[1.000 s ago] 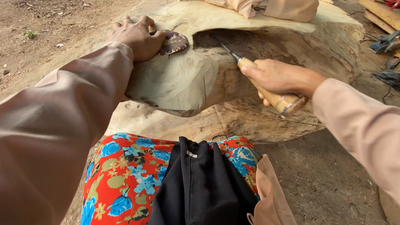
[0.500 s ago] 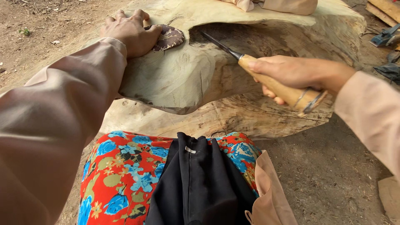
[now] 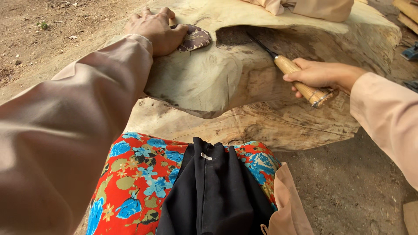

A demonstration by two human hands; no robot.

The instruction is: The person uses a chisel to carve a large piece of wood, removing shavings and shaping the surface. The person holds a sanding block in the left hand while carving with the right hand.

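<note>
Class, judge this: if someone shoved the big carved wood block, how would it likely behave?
The wood block looks thick and broad, so probably heavy and hard to shift. Its wide base on the dirt ground suggests it would not tip or roll. The left hand leans on it, so it seems rigid.

carved hollow (image 3: 257,37) open, chisel (image 3: 287,67) inside, wood overhang above

left arm extended forward in a beige sleeve; left hand (image 3: 156,29) lies palm down, fingers spread and flat. right arm reaches in from the right, wrist bent; right hand (image 3: 320,75) closed in a full-finger grip.
</note>
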